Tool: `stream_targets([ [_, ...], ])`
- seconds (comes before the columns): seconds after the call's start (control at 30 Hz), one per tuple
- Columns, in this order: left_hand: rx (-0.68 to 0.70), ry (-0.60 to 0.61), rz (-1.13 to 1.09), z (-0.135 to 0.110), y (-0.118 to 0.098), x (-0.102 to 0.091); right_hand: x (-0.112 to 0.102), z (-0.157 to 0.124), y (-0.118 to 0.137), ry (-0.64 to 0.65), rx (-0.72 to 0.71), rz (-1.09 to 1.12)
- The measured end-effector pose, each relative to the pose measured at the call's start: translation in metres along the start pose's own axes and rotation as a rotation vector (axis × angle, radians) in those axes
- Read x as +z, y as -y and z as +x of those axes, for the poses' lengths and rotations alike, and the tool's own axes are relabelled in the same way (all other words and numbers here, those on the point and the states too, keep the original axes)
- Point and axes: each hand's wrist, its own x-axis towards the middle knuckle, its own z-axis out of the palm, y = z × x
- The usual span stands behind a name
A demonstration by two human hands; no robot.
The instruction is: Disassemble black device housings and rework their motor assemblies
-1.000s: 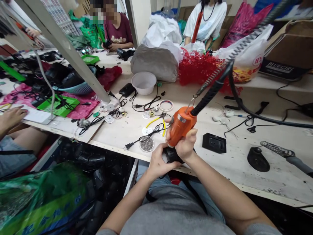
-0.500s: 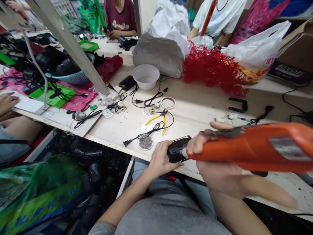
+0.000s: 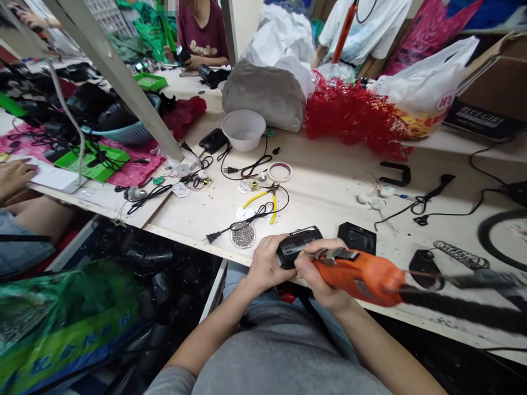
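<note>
Nearest to me, below the bench edge, is my grey shirt [image 3: 251, 351]; just beyond it both of my grips are occupied. My left hand [image 3: 267, 264] grasps the left end of a black housing [image 3: 297, 244], thumb on the near side, fingers around the far side, holding it at the near edge of the bench [image 3: 325, 203]. My right hand [image 3: 323, 277] is wrapped around the front part of an orange driver [image 3: 360, 278], its body lying nearly level and its black cable [image 3: 457, 304] running off to the right. The driver's tip is hidden behind my fingers, so I cannot tell whether it touches the housing. Just beside the housing, on its right, lies a black shell [image 3: 357, 237], hollow side up; to its left stands a round dish [image 3: 242, 245] of small metal pieces (screws, by their look), with a plugged cord [image 3: 214, 237] close by. Further in lie yellow-handled pliers [image 3: 274, 207], legs spread, then a roll of tape [image 3: 280, 180] and a white bowl [image 3: 244, 144]. Behind these I record a grey bag [image 3: 263, 97] and red netting [image 3: 354, 118]. Farthest off, across the bench, sits a person in a maroon shirt [image 3: 203, 33].
</note>
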Motion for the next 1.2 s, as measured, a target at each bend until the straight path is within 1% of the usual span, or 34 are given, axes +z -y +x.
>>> stream_targets([
  [0.07, -0.016, -0.001, -0.007, 0.000, -0.002, 0.000, 0.002, 0.007, 0.004, 0.025, -0.068, -0.004],
  [0.17, -0.040, -0.011, -0.009, -0.002, -0.004, 0.001, 0.004, 0.012, 0.008, 0.016, -0.182, 0.005],
  [0.27, -0.005, -0.028, -0.008, -0.004, -0.004, 0.001, 0.002, 0.006, 0.007, -0.010, -0.216, -0.088],
  [0.33, 0.023, -0.029, 0.000, -0.004, -0.003, 0.001, 0.001, 0.000, 0.003, -0.018, -0.207, -0.114],
  [0.4, 0.035, -0.019, 0.001, -0.004, -0.003, 0.001, 0.002, -0.003, -0.001, -0.023, -0.168, -0.050],
  [0.47, 0.032, -0.011, -0.017, -0.003, -0.003, 0.001, 0.003, -0.003, -0.002, -0.033, -0.092, 0.055],
  [0.57, -0.019, -0.005, -0.049, -0.002, -0.005, 0.001, 0.001, 0.002, 0.009, -0.059, -0.030, 0.210],
  [0.63, -0.067, 0.000, -0.061, -0.001, -0.008, 0.000, -0.003, 0.010, 0.022, -0.095, -0.051, 0.327],
  [0.7, -0.089, 0.017, -0.076, -0.001, -0.011, -0.001, -0.006, 0.018, 0.034, -0.135, -0.120, 0.430],
  [0.77, -0.090, 0.052, -0.090, -0.001, -0.013, -0.003, -0.006, 0.026, 0.039, -0.149, -0.202, 0.463],
  [0.83, -0.093, 0.105, -0.098, -0.001, -0.014, -0.004, -0.003, 0.031, 0.036, -0.141, -0.223, 0.411],
  [0.9, -0.112, 0.150, -0.108, -0.001, -0.014, -0.006, 0.003, 0.035, 0.029, -0.129, -0.168, 0.335],
  [0.97, -0.141, 0.169, -0.123, 0.001, -0.014, -0.007, 0.009, 0.037, 0.021, -0.129, -0.097, 0.279],
  [1.07, -0.171, 0.164, -0.114, 0.003, -0.012, -0.007, 0.015, 0.037, 0.013, -0.132, -0.080, 0.207],
  [1.2, -0.163, 0.127, -0.100, 0.002, -0.010, -0.002, 0.019, 0.038, 0.006, -0.135, -0.077, 0.092],
])
